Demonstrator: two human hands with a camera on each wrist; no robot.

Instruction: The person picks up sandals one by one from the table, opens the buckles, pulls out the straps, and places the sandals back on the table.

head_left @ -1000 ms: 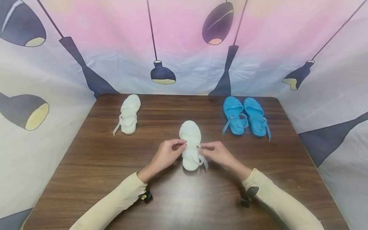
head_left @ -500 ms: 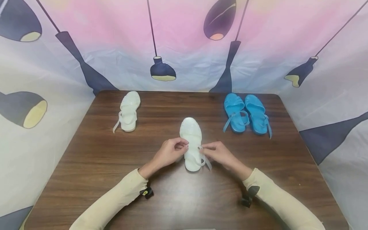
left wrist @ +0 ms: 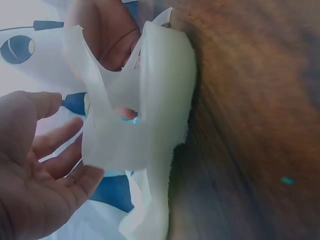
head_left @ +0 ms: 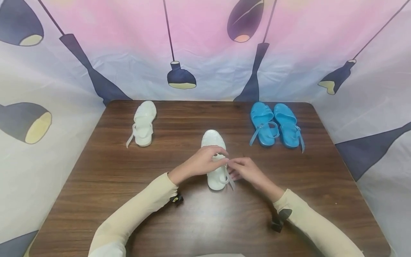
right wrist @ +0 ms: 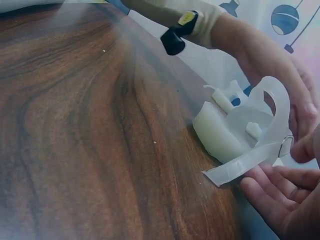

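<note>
Could not see all of the middle of the nearer white sandal (head_left: 216,178), midway between left and right edges of the table (head_left: 208,228), behind the left hand (head_left: 203,160). Found the table's near edge cut off in the head view, the right hand (right wrist: 290,200) at the right wrist view's border. Could not identify a tiny, blurred turquoise speck (left wrist: 287,180).

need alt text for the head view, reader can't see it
A person's left hand extends over a white sandal on a brown table; the right hand is at its right edge. Farther back lie another white sandal, left, and two blue sandals, right.
</note>
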